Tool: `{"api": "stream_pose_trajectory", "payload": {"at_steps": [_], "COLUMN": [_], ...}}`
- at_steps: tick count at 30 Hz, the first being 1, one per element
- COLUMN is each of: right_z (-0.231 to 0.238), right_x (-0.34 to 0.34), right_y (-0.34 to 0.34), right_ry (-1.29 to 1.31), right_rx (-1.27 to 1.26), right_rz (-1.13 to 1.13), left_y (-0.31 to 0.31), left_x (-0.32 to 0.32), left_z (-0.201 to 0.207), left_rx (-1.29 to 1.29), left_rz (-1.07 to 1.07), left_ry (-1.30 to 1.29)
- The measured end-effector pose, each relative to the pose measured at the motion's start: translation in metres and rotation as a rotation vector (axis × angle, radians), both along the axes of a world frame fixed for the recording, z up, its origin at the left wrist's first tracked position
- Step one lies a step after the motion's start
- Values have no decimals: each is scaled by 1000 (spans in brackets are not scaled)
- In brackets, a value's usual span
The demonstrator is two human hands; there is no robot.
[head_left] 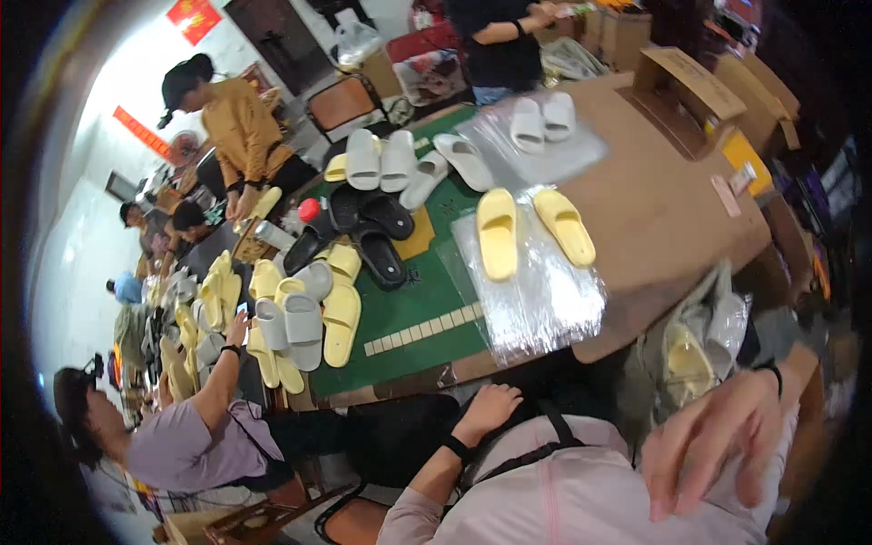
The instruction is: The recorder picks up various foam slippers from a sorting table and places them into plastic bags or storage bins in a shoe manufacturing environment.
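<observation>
My left hand (pixel 491 411) rests near my lap by the table's front edge, fingers stretched and holding nothing. Raised at the lower right, my right hand (pixel 713 440) hangs with its fingers apart and nothing in them. A yellow slipper (pixel 497 234) and its yellow mate (pixel 565 226) lie on a stack of clear plastic bags (pixel 545 318) in front of me. Just beyond my right hand, a clear bag holds a yellow slipper (pixel 688 365) and a paler one (pixel 728 324). White slippers (pixel 528 125) sit on more clear bags (pixel 581 156) farther back.
On the green mat (pixel 386 318) are black slippers (pixel 377 247), grey slippers (pixel 303 327), yellow slippers (pixel 341 322) and a row of white tiles (pixel 422 330). Flat cardboard (pixel 663 245) covers the table's right side, with an open box (pixel 686 100) behind. Co-workers stand or sit left and across.
</observation>
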State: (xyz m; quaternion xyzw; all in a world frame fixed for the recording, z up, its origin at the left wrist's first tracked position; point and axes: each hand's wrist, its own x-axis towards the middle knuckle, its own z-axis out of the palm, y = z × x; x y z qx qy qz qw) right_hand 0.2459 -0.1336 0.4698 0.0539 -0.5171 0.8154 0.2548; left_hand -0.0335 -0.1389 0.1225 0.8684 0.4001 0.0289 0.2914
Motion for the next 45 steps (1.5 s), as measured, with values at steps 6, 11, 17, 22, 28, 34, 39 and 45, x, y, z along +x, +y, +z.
{"api": "stream_pose_trajectory", "payload": {"at_steps": [6,11,17,22,28,34,39,45], "right_z": [17,9,5,0,-5,-11,0,8], "right_x": [-71,-85,-82,-63,-14,43,35,38], "right_y": [-24,-17,-4,13,38,40,76,98], "right_ry": [282,317,346,376,412,435,474,535], "right_rx": [22,0,-13,-9,17,37,35,56], "right_rz": [42,84,176,255,312,325,381,440], "left_y": [-34,-45,-49,-32,-8,21,29,20], "left_x": [-41,-53,-48,-36,-4,51,73,86], "left_z": [3,0,-8,-1,-10,-4,-9,0], "left_rx": [-21,11,55,26,57,162,194,119], "left_rz": [19,88,196,253,314,319,337,398], "left_ry": [43,72,-11,92,56,-115,-43,47]}}
